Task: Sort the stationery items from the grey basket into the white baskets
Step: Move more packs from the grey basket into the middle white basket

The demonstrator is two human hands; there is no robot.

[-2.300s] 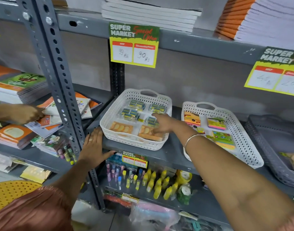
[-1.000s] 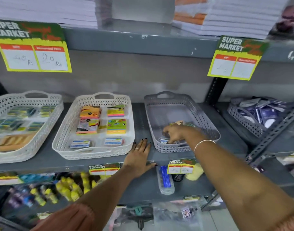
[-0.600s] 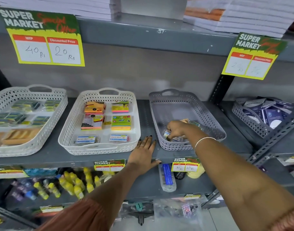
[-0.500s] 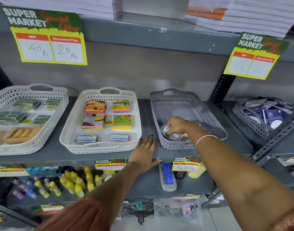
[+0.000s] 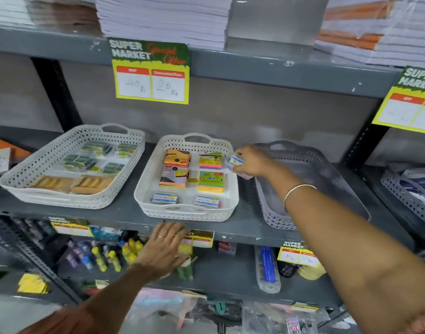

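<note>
Clear plastic, blue-and-white label: a small box (image 5: 235,162) is pinched in the fingers of the right hand (image 5: 252,162), held above the right rim of the middle white basket (image 5: 144,179). Half a second earlier that hand was still down inside the grey basket (image 5: 327,179); the box has since been lifted out and carried left. One more item is judged about to be sorted.

Two matching labelled boxes (image 5: 165,198) are seen along the near edge of the middle basket, with sticky-note pads (image 5: 210,181) stacked behind them. The far-left white basket (image 5: 21,174) is filled with green-and-blue packets (image 5: 79,161) and tan packs (image 5: 91,183). What remains in the grey basket cannot be told; its floor is largely hidden by the forearm.

The left hand (image 5: 164,249) is spread flat, fingers apart, empty, against the shelf edge (image 5: 245,231).
</note>
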